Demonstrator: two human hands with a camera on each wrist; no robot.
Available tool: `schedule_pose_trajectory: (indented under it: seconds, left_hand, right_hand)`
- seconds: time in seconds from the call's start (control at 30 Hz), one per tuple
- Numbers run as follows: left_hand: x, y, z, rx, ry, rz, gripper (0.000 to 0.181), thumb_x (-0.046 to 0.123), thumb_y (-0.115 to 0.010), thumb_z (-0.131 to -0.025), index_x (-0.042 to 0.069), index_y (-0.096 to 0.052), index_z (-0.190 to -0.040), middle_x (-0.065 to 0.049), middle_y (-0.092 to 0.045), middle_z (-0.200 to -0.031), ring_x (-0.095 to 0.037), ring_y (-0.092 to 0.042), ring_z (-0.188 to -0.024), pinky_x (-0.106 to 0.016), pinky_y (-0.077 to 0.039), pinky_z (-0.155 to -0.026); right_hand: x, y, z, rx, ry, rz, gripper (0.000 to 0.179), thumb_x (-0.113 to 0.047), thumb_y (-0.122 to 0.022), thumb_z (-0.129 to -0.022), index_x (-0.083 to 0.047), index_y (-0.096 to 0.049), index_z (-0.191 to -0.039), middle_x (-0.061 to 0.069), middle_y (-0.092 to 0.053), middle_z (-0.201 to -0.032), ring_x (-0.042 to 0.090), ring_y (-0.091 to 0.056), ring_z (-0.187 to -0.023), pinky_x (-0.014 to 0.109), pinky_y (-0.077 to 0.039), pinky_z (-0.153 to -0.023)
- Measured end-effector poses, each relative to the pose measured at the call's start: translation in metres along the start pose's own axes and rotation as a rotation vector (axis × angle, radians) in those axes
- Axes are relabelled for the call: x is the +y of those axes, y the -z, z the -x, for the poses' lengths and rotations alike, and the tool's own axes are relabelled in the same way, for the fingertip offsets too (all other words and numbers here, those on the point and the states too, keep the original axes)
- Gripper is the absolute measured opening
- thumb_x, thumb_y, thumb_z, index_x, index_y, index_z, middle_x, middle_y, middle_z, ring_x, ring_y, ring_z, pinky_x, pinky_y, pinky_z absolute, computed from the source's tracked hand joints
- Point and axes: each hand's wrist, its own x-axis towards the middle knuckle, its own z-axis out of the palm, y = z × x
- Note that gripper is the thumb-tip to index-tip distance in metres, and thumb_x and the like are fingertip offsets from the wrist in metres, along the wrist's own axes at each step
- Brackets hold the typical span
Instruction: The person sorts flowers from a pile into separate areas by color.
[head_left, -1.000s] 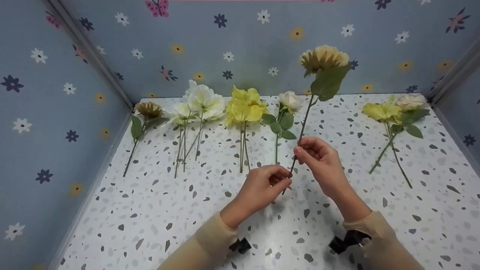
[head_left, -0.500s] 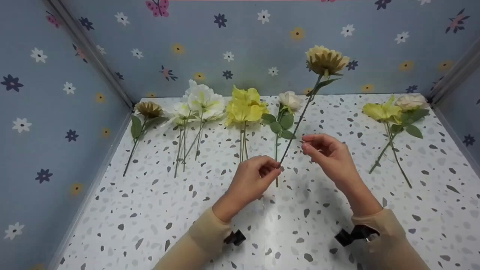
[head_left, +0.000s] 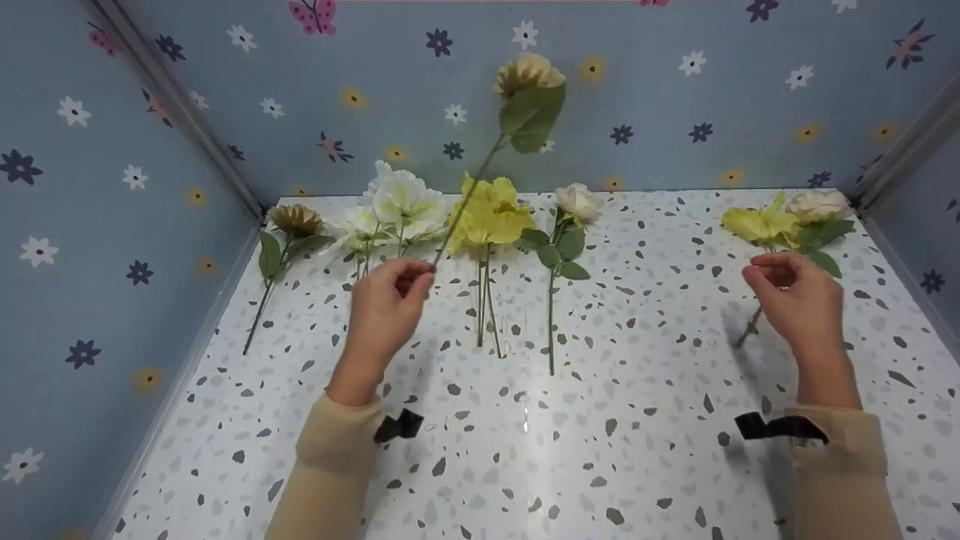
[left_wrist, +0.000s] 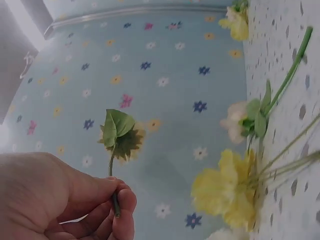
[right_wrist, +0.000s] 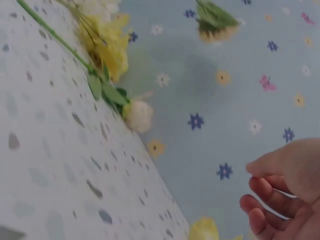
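Note:
My left hand [head_left: 384, 311] pinches the stem of a cream sunflower [head_left: 529, 79] near its lower end, between thumb and fingers. The flower tilts up to the right, its broad green leaf [left_wrist: 118, 122] below the petals. Behind its stem lie yellow flowers [head_left: 491, 217], and white ruffled flowers [head_left: 405, 199] lie beyond the hand. At the right, my right hand [head_left: 802, 307] hovers with loosely bent, empty fingers [right_wrist: 267, 192]. It partly hides the stems of a yellow flower [head_left: 761, 223] and a pale rose [head_left: 819, 204] in the head view.
Another brownish sunflower [head_left: 295, 220] lies at the far left of the speckled white table [head_left: 570, 465]. A pale rose [head_left: 577, 202] with green leaves lies right of the yellow flowers. Blue flower-patterned panels [head_left: 300, 67] stand at the back and sides.
Both hands first held the sunflower; the right hand let go and moved right, over the right-hand flowers. My left hand carried the sunflower left and away from me.

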Motion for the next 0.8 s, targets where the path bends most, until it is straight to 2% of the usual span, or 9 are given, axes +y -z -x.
schedule_pose_trajectory:
  seconds: [0.1, 0.2, 0.33, 0.43, 0.57, 0.7, 0.8]
  left_hand:
    - [-0.018, 0.029, -0.007, 0.101, 0.043, -0.060, 0.014, 0.000, -0.074, -0.101, -0.003, -0.079, -0.115, -0.017, -0.078, -0.099, -0.028, -0.072, -0.087, -0.022, -0.055, -0.073]
    - [-0.040, 0.056, -0.011, 0.200, 0.083, -0.153, 0.016, 0.004, -0.072, -0.104, -0.003, -0.079, -0.117, -0.019, -0.079, -0.102, -0.031, -0.073, -0.090, -0.026, -0.053, -0.075]
    - [-0.075, 0.088, -0.013, 0.276, 0.196, -0.247, 0.020, 0.010, -0.067, -0.108, -0.003, -0.078, -0.120, -0.023, -0.077, -0.109, -0.035, -0.072, -0.096, -0.038, -0.052, -0.082]
    - [-0.104, 0.107, -0.010, 0.286, 0.305, -0.292, 0.025, 0.013, -0.063, -0.110, -0.004, -0.077, -0.124, -0.025, -0.075, -0.114, -0.039, -0.068, -0.102, -0.048, -0.051, -0.090]
    - [-0.138, 0.118, -0.006, 0.272, 0.422, -0.335, 0.027, 0.013, -0.061, -0.110, -0.006, -0.076, -0.122, -0.028, -0.073, -0.114, -0.044, -0.065, -0.106, -0.055, -0.049, -0.096]
    - [-0.158, 0.118, -0.004, 0.232, 0.491, -0.367, 0.025, 0.011, -0.061, -0.108, -0.007, -0.078, -0.114, -0.029, -0.074, -0.113, -0.048, -0.066, -0.107, -0.059, -0.051, -0.097]
    - [-0.167, 0.117, -0.002, 0.180, 0.537, -0.382, 0.024, 0.010, -0.062, -0.106, -0.007, -0.078, -0.110, -0.030, -0.073, -0.117, -0.050, -0.065, -0.110, -0.062, -0.052, -0.097]
  right_hand:
    - [0.028, 0.013, -0.006, 0.012, -0.089, 0.076, 0.050, -0.040, -0.062, -0.110, -0.001, -0.065, -0.142, 0.012, -0.068, -0.123, 0.008, -0.054, -0.099, 0.024, -0.047, -0.075]
    - [0.049, 0.022, -0.009, 0.029, -0.185, 0.121, 0.050, -0.037, -0.059, -0.111, 0.000, -0.063, -0.145, 0.013, -0.066, -0.127, 0.012, -0.055, -0.101, 0.028, -0.046, -0.079]
    - [0.069, 0.028, -0.010, 0.050, -0.289, 0.134, 0.055, -0.035, -0.055, -0.112, 0.003, -0.057, -0.152, 0.024, -0.060, -0.145, 0.036, -0.059, -0.126, 0.043, -0.049, -0.094]
    - [0.081, 0.029, -0.009, 0.028, -0.324, 0.137, 0.060, -0.035, -0.053, -0.112, 0.007, -0.051, -0.156, 0.030, -0.052, -0.155, 0.049, -0.050, -0.142, 0.056, -0.046, -0.105]
    - [0.091, 0.027, -0.009, -0.042, -0.337, 0.147, 0.066, -0.038, -0.051, -0.113, 0.010, -0.045, -0.159, 0.035, -0.048, -0.157, 0.053, -0.047, -0.142, 0.060, -0.044, -0.107]
    - [0.095, 0.026, -0.009, -0.099, -0.351, 0.145, 0.068, -0.040, -0.048, -0.113, 0.009, -0.043, -0.160, 0.035, -0.048, -0.156, 0.052, -0.049, -0.139, 0.060, -0.046, -0.106]
    - [0.095, 0.024, -0.010, -0.115, -0.347, 0.151, 0.065, -0.038, -0.047, -0.113, 0.008, -0.045, -0.159, 0.034, -0.051, -0.152, 0.050, -0.052, -0.134, 0.055, -0.049, -0.098]
